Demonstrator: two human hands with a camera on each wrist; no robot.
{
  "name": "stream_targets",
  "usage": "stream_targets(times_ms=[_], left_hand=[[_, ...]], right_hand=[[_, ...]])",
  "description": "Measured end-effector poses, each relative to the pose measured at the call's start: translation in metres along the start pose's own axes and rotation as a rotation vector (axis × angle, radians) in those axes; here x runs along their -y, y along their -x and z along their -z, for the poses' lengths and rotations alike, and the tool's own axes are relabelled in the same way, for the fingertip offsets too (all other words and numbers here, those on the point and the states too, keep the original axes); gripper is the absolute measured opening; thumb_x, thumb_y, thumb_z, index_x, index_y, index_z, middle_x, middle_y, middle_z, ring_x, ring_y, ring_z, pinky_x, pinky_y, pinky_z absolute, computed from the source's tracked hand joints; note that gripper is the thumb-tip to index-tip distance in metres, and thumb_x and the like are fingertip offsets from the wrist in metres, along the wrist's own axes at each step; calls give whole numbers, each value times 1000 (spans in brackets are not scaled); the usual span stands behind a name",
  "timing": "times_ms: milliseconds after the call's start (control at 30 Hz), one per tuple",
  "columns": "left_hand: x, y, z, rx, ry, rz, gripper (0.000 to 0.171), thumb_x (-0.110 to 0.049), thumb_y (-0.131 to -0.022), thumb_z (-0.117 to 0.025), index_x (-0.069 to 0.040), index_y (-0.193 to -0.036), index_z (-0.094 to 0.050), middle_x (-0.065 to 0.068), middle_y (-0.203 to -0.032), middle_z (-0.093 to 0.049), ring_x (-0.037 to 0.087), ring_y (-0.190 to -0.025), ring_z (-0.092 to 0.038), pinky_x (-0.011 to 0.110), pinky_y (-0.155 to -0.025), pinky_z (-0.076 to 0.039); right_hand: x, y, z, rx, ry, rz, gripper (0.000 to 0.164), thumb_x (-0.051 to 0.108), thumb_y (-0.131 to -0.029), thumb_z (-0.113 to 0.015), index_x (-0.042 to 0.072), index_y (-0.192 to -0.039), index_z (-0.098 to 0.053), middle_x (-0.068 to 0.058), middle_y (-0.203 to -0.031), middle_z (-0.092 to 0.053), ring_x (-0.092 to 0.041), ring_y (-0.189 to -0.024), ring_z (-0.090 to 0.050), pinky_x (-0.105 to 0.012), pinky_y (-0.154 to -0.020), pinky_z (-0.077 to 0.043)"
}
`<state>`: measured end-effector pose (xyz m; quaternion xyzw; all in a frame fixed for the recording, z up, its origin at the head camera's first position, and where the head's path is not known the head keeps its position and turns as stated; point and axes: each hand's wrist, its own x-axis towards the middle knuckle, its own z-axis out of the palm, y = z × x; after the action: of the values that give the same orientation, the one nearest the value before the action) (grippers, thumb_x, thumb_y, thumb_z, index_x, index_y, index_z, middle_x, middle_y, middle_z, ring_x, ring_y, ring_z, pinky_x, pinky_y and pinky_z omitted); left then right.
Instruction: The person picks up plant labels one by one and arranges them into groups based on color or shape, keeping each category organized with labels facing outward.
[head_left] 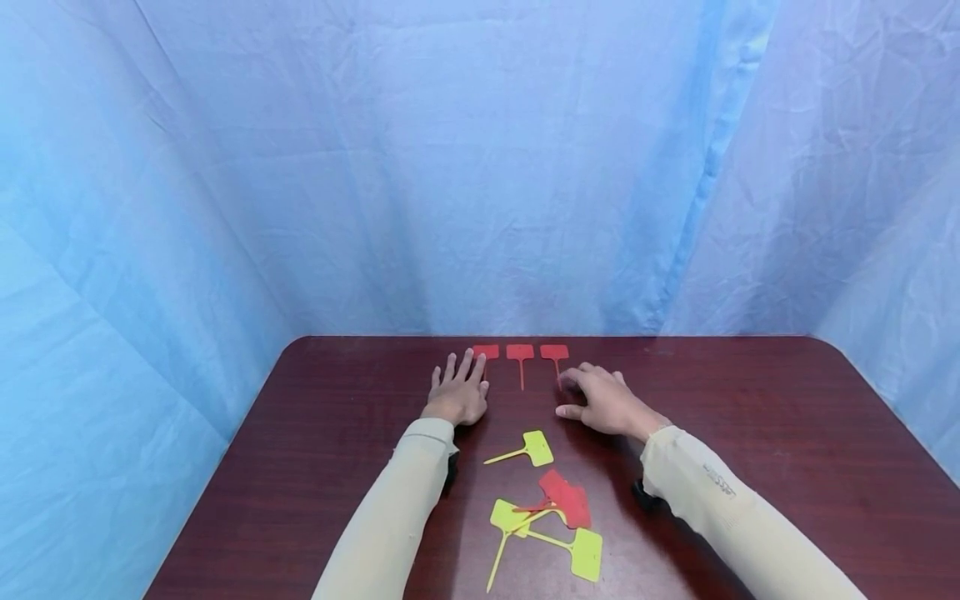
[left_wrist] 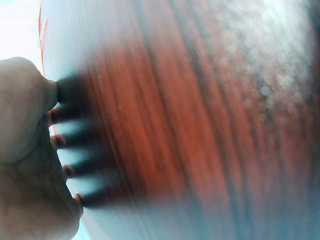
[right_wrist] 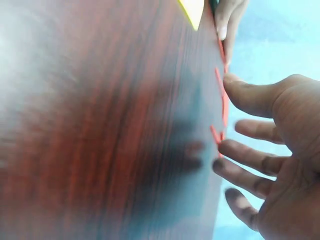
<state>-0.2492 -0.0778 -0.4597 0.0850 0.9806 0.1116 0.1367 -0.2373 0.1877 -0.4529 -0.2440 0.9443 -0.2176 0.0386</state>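
Note:
Three red T-shaped plant labels lie in a row near the table's far edge, stems toward me: a left one [head_left: 489, 351], a middle one [head_left: 520, 352] and a right one [head_left: 554, 352]. My left hand [head_left: 459, 393] rests with fingers straight and spread, its fingertips over part of the left label. By the right label's stem is my right hand [head_left: 606, 402], fingers loosely bent and thumb apart, pinching nothing. Whether its fingertips touch that stem is hard to tell. In the right wrist view, the right hand's fingers [right_wrist: 250, 157] are spread near the red stems.
Between the forearms lies a single yellow label [head_left: 538, 448]. Closer to me is a loose pile of overlapping labels, with red ones [head_left: 572, 503] on top and yellow ones [head_left: 587, 554] around them. The dark wood table [head_left: 330, 467] meets a blue cloth curtain [head_left: 480, 208] behind.

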Motion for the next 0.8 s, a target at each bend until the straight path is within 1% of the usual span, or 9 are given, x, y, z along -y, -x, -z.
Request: stream_targets(times_ms=[100, 167, 233, 367, 500, 633, 800], left_hand=[[1, -1, 0, 2, 1, -3, 56, -32, -112, -26, -20, -165, -12, 6, -171, -4, 33, -156, 1, 54, -123, -4], [1, -1, 0, 1, 4, -5, 56, -32, -112, -26, -20, -165, -12, 6, -171, -4, 33, -156, 1, 54, -123, -4], [1, -1, -1, 1, 3, -2, 56, -32, -112, -26, -20, -165, -11, 6, -171, -4, 33, -156, 1, 54, -123, -4], [1, -1, -1, -1, 1, 5, 56, -32, -112, -27, -20, -165, -12, 5, -171, -4, 33, -156, 1, 54, -123, -4], [1, -2, -2, -2, -5, 10, 56, -32, -112, -28, -20, -165, -13, 5, -171, -5, 33, -156, 0, 54, -123, -5], [1, -4, -3, -3, -8, 9, 56, -32, -112, -28, -20, -165, -14, 5, -171, -6, 33, -156, 0, 54, -123, -5], [1, -2, -2, 1, -8, 12, 56, -32, -112, -27, -21, -166, -12, 5, -171, -4, 32, -156, 1, 53, -123, -5]], right_hand=[[6, 10, -1, 29, -23, 59, 37, 30, -90, -80, 7, -117, -68, -4, -102, -62, -23, -95, -60, -48, -86, -47], [10, 16, -1, 60, -34, 93, 35, 31, -88, -82, 8, -112, -69, 0, -96, -61, -19, -89, -59, -43, -82, -50], [14, 24, -2, 94, -39, 123, 36, 35, -86, -83, 10, -109, -70, 2, -94, -60, -16, -87, -58, -39, -78, -51], [24, 38, -2, 182, -60, 162, 42, 45, -82, -85, 14, -107, -70, 6, -92, -58, -12, -84, -55, -36, -75, -50], [34, 51, -1, 260, -86, 179, 47, 51, -78, -86, 17, -105, -68, 8, -91, -54, -10, -82, -52, -33, -73, -47], [42, 61, -1, 289, -82, 191, 47, 51, -74, -89, 18, -101, -67, 8, -88, -52, -7, -79, -48, -29, -70, -44], [45, 66, -4, 281, -78, 201, 44, 44, -71, -92, 20, -95, -64, 9, -85, -50, -5, -76, -45, -26, -67, -43]])
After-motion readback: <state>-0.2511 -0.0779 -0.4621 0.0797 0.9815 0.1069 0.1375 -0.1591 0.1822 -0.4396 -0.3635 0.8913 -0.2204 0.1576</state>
